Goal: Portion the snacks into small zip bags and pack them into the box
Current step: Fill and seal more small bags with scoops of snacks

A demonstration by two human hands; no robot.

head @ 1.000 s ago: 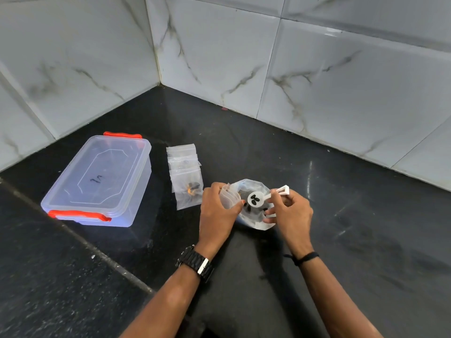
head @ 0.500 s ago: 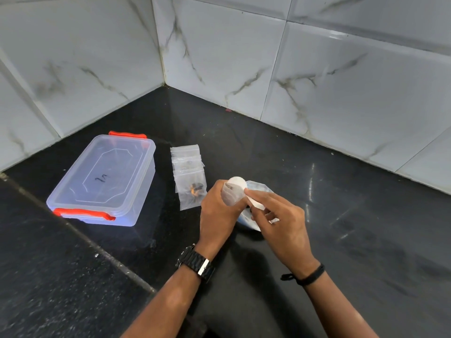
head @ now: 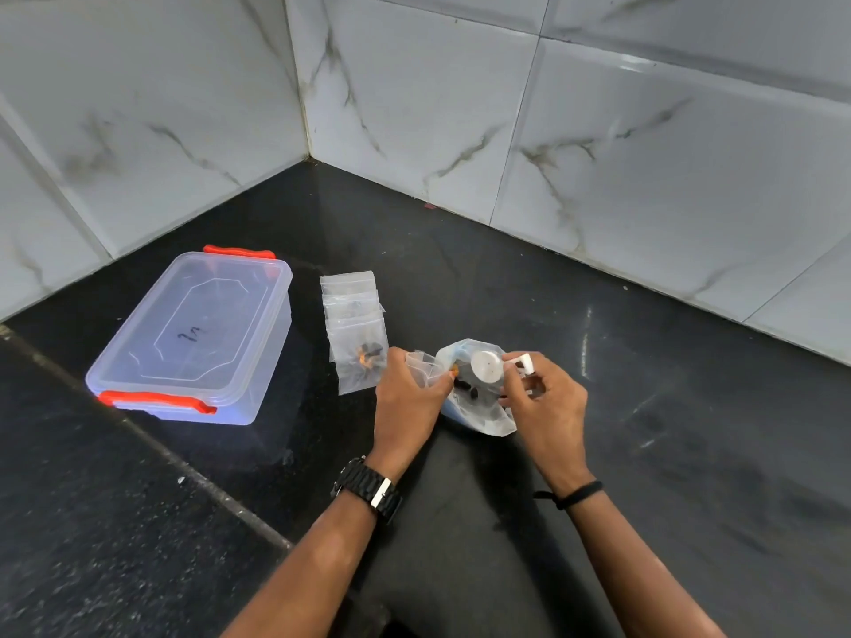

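While both hands grasp, left (head: 405,398) one zip bag (head: 426,366), right (head: 548,407) one scoop (head: 490,367), one box (head: 193,336) lidded.

A dark handwritten scrawl, not legible, marks the clear rectangular plastic box (head: 193,336) with red latches.

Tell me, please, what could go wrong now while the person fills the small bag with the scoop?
1. The left hand pinches the small zip bag at one side only; if its mouth sags, snacks tipped from the white scoop in the right hand may land on the black counter.
2. The plastic box has its lid on, so packing must wait until a hand is free.
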